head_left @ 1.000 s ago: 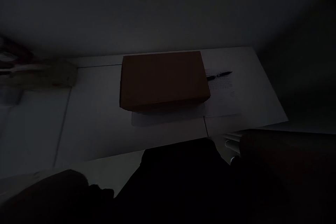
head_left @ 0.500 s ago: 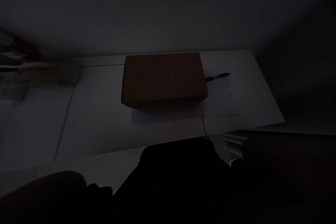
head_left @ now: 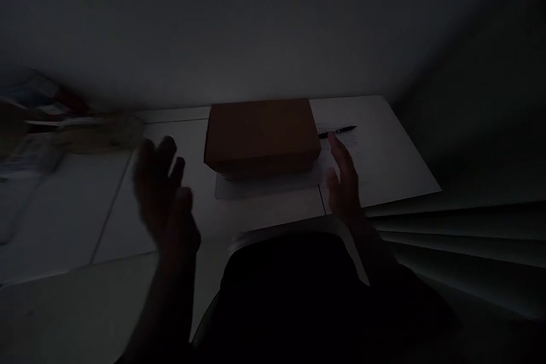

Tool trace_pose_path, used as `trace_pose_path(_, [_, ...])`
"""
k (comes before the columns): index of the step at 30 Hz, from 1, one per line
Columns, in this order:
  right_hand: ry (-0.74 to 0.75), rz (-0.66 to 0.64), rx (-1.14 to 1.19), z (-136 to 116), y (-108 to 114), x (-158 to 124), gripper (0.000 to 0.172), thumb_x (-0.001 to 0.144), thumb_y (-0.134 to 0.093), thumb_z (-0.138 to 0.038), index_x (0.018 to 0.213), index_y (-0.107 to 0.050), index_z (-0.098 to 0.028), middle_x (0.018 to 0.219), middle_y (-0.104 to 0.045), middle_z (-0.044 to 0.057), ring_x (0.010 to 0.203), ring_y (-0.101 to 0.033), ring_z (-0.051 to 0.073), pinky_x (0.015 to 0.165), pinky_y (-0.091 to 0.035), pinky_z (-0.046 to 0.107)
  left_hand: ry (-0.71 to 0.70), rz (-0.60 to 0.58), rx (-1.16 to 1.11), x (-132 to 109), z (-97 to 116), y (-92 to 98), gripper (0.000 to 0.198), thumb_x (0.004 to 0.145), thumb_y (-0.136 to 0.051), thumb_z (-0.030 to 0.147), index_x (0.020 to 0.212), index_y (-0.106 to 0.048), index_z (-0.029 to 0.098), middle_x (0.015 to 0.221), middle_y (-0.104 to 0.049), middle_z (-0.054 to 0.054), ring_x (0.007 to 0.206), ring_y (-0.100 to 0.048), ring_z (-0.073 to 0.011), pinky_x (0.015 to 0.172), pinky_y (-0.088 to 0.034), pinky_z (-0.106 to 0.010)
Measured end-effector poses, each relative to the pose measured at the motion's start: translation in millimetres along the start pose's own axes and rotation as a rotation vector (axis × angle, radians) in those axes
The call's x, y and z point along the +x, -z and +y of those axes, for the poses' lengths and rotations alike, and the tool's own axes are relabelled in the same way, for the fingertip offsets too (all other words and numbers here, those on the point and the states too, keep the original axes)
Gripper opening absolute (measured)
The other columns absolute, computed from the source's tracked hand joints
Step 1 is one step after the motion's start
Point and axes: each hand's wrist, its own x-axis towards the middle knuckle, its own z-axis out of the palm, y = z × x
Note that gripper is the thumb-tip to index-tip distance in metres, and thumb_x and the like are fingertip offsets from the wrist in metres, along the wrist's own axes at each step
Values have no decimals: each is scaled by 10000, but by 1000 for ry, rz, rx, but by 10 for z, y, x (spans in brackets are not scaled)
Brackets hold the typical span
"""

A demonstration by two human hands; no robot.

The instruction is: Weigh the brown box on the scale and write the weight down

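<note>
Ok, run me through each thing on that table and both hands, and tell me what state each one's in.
Cardboard box: closed, flat on a white sheet.
White sheet: flat on the table, under the box.
Pen: lying on a printed paper, right of the box.
Left hand: open, fingers spread, raised left of the box, holding nothing.
Right hand: open, near the box's right end, holding nothing.

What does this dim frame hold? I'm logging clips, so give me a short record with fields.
light: very dim
left hand: open, fingers spread, raised over the table, left of the box, touching nothing
right hand: open, near the box's right end, apart from it
box: brown cardboard, closed, lying on a white sheet
pen: dark, on printed paper right of the box
far left: blurred clutter, too dark to name
</note>
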Motion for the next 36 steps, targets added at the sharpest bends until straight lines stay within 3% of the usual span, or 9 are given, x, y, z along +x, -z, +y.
trace_pose_path(3, [-82,-7,5,81,-157,-54,576,1063,-373,-439,1611,-214,-360,1656,-225,-14,1541,-217,217,1265,-269,474,9,-55,-44,-109,-293,-38,618,953,-637,333,1522,-413,419,1601,-356,10,1506,-293,-244,1248,-258,-465])
trace_pose_path(8, [-258,-14,117,189,-275,-43,642,1043,-374,-552,1618,-199,-324,1659,-219,11,1535,-239,208,1245,-309,449,172,-59,-24,-185,-639,-137,667,966,-608,406,1569,-322,395,1631,-290,-28,1511,-281,-273,1237,-297,-476])
trace_pose_path(13, [-271,-61,112,193,-333,-35,657,1040,-320,-588,1607,-256,-263,1636,-279,62,1519,-279,214,1244,-296,456,144,-90,-15,-182,-569,-224,683,968,-604,410,1579,-301,384,1640,-268,-21,1525,-246,-260,1250,-284,-435])
trace_pose_path(24, [-280,-11,2,189,-422,-80,669,1026,-394,-568,1616,-221,-305,1595,-354,85,1431,-420,262,1189,-365,501,121,-142,-48,-207,-527,-278,772,952,-618,368,1595,-197,431,1665,-181,-12,1535,-212,-269,1217,-309,-485])
trace_pose_path(30, [-263,-29,46,135,-392,-34,708,1020,-401,-586,1630,-171,-308,1630,-284,81,1469,-363,273,1204,-342,520,123,-145,-87,-205,-517,-281,810,900,-623,305,1590,-222,441,1665,-184,12,1528,-230,-283,1208,-322,-489])
trace_pose_path(36, [-234,-69,55,66,-400,44,689,1025,-397,-579,1624,-173,-321,1629,-286,69,1468,-372,257,1164,-417,480,129,-161,-81,-186,-487,-187,835,873,-603,351,1597,-193,422,1676,-133,19,1541,-187,-281,1213,-309,-487])
